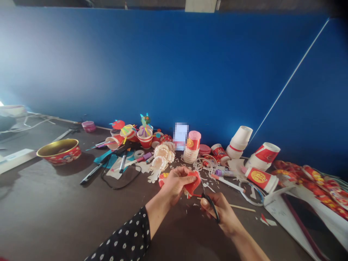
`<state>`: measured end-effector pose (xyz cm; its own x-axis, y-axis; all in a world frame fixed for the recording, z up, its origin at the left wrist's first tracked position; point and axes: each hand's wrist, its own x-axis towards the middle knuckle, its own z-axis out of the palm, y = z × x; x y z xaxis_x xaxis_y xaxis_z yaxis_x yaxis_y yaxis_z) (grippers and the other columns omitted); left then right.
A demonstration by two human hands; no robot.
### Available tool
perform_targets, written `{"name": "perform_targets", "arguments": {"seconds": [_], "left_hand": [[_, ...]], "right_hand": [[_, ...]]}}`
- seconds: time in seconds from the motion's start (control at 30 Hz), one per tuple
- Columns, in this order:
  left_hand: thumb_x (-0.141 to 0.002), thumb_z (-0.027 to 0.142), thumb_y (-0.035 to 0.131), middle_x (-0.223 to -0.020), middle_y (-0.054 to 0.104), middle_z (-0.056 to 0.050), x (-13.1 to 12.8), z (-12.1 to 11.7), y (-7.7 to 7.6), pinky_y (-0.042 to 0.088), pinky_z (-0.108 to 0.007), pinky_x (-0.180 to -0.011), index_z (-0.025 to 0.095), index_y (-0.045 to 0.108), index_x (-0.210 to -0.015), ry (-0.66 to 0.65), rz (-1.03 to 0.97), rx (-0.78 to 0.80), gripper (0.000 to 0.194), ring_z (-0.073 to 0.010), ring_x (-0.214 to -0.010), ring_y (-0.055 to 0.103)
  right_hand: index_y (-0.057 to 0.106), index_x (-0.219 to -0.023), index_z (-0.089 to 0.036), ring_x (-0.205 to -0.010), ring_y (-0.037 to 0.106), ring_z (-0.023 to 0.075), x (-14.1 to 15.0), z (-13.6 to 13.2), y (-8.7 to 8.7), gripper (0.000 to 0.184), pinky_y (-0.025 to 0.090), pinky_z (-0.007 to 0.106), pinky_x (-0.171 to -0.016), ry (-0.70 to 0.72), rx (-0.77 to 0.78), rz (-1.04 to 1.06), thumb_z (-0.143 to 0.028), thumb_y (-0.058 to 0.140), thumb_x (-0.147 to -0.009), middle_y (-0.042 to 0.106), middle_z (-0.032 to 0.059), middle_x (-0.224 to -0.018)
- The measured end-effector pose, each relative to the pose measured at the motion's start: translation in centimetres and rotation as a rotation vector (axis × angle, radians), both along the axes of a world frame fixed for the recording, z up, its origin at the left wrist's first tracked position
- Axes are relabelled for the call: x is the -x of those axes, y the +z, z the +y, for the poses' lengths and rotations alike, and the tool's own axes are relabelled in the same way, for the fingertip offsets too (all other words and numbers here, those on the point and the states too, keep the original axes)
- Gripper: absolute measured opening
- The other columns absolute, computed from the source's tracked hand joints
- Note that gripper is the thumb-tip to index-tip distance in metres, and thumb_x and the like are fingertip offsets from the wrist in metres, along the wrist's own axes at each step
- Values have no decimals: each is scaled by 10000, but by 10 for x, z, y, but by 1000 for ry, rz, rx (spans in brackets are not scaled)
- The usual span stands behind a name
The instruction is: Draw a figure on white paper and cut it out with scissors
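My left hand [177,183] pinches a piece of red paper [193,183] over the middle of the table. In my right hand [221,212] are black-handled scissors [210,204], with the fingers in and around the handles. Their blades reach up beside the right edge of the red paper; I cannot tell if they touch it. A red and yellow printed piece [163,178] shows behind my left hand, partly hidden. Small paper scraps lie beneath and around both hands. A thin wooden stick [243,208] lies just beyond my right hand.
At the left stands a red bowl with a gold inside [59,150]. Several decorated paper cups [145,139], pens [123,162] and cut white cup pieces [160,159] lie behind. Stacked cups [239,141], a fallen red cup [261,179] and a phone [312,224] are at right, before a blue wall.
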<state>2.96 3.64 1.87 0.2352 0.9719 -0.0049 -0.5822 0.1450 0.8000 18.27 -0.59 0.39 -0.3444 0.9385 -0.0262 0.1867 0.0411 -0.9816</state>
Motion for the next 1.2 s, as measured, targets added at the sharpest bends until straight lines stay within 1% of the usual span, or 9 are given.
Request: {"name": "perform_targets", "arguments": {"seconds": [0.2,0.33,0.47,0.57,0.8,0.97,1.03,1.2], "left_hand": [[-574,208,715,-566,621,-26,-3,0,-5,341,-190,-309,152,484,-607,-39,12,-14,240,-117,-384,526],[-592,211,699,-530,610,-21,-4,-1,-4,310,-186,-287,157,471,-584,-52,5,-26,234,-112,-351,504],[-608,226,686,-451,574,-11,-5,-5,0,291,-188,-297,158,465,-558,-72,-4,-19,237,-101,-323,471],[-597,241,693,-439,567,-11,-6,-7,1,286,-196,-313,156,472,-553,-59,7,7,241,-104,-334,473],[-527,292,747,-430,529,30,-10,-8,-1,283,-200,-348,159,452,-541,-22,18,103,323,-88,-357,460],[-513,296,756,-449,547,21,-10,-10,1,291,-211,-374,160,453,-535,-22,13,124,332,-101,-387,484],[-507,283,759,-447,547,22,-10,-12,2,294,-208,-389,159,454,-528,-16,2,150,329,-92,-390,480],[-502,254,764,-503,594,1,-11,-15,5,319,-204,-442,152,465,-528,-17,-18,200,317,-78,-421,494]], "right_hand": [[480,-498,-164,-393,251,69,4,-2,1,487,165,226,-395,-26,14,61,-621,540,-655,331,-62,-414],[465,-488,-166,-398,238,68,5,-2,1,491,161,227,-394,-44,6,59,-620,537,-660,306,-65,-417],[434,-489,-171,-409,215,66,3,-1,-6,481,140,230,-398,-28,5,93,-602,547,-671,292,-68,-430],[422,-496,-174,-412,209,65,3,-1,-11,471,137,233,-400,-33,-4,120,-587,550,-682,290,-68,-433],[434,-517,-164,-441,221,72,8,-1,-12,458,154,235,-412,-48,-53,138,-568,538,-707,305,-58,-464],[441,-536,-167,-455,212,77,9,-2,-15,428,157,236,-423,-54,-51,161,-540,542,-720,291,-60,-486],[453,-554,-168,-462,221,80,10,-3,-16,413,165,235,-430,-75,-43,181,-535,551,-716,304,-57,-499],[443,-548,-172,-457,217,81,14,-5,-18,441,159,235,-430,-102,-25,188,-576,555,-686,310,-55,-494]]}}
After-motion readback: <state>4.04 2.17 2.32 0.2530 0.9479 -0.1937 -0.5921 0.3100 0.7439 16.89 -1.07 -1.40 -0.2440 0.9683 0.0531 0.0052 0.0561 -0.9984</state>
